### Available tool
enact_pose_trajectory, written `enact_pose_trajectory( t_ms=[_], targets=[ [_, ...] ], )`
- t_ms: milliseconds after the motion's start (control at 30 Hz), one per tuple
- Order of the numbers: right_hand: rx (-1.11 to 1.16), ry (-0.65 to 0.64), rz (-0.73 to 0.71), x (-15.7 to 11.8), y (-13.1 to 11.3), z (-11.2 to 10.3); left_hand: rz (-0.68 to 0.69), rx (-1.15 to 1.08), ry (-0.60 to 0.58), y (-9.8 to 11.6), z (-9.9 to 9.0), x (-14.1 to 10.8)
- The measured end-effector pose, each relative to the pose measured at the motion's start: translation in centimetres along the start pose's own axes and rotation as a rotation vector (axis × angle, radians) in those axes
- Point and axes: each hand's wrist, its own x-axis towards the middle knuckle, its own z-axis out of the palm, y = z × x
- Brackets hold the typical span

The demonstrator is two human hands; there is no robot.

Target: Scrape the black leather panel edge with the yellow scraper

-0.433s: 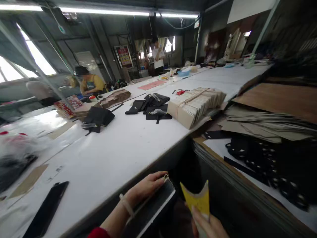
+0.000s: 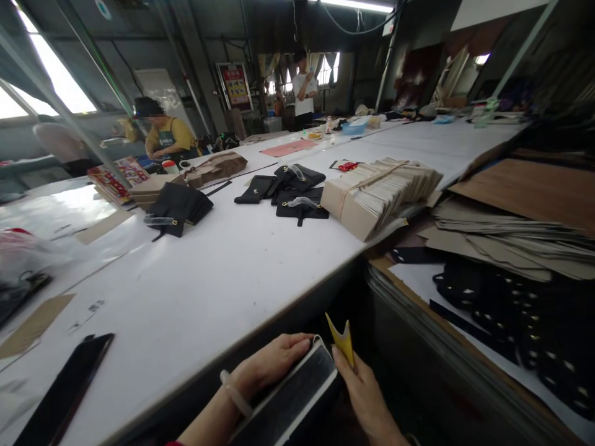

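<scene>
My left hand, with a pale bangle on the wrist, is closed over the upper left edge of a long black box-like piece with whitish edges. The piece slants up from the bottom of the view, at the table's front edge; its lower end is out of view. In my right hand is a flat yellow tool with a V-shaped notch, gripped between thumb and fingers. The notched end points upward, close beside the far right corner of the black piece. Whether it touches the piece I cannot tell.
On the white table lie black bags, another black bag, a banded stack of card pieces and a long black piece. Card sheets and studded black parts are at right. Two people are beyond.
My right hand has brought the yellow tool left, nearer to the black piece, and turned it more edge-on. My left hand keeps its hold. The view has shifted slightly.
</scene>
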Motion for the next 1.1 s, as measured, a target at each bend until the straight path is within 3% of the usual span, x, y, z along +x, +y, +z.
enact_pose_trajectory(
  t_ms=[200,367,433,533,633,767,800,867,1033,1100],
  targets=[
    [-0.109,0.036,-0.033,-0.3,1.5,0.5,0.029,0.298,0.042,0.8,-0.3,0.0],
    [-0.080,0.021,-0.064,0.2,1.8,1.1,0.026,0.382,0.094,0.9,-0.1,0.0],
    [-0.101,0.014,-0.088,0.5,1.6,0.4,0.027,0.401,0.118,0.7,0.0,-0.1],
    [-0.206,-0.028,-0.091,0.8,0.9,-2.3,0.039,0.411,0.152,0.4,0.3,-0.2],
    [-0.285,-0.219,0.003,1.4,-1.1,-5.9,0.033,0.402,0.199,0.1,0.4,-0.4],
    [-0.475,-0.707,0.210,3.0,-4.2,-8.4,0.016,0.350,0.245,-0.2,0.7,-0.7],
    [-0.583,-0.777,0.186,3.6,-4.8,-8.5,0.009,0.332,0.262,-0.3,0.8,-0.7],
    [-0.805,-0.794,0.019,4.9,-5.8,-8.0,-0.014,0.293,0.297,-0.4,1.0,-0.7],
    [-1.152,-0.518,-0.402,8.8,-8.0,-5.6,-0.023,0.197,0.309,-0.3,1.1,-0.7],
    [-1.265,-0.489,-0.567,10.3,-8.8,-4.4,-0.004,0.165,0.320,0.0,1.0,-0.8]
  ],
)
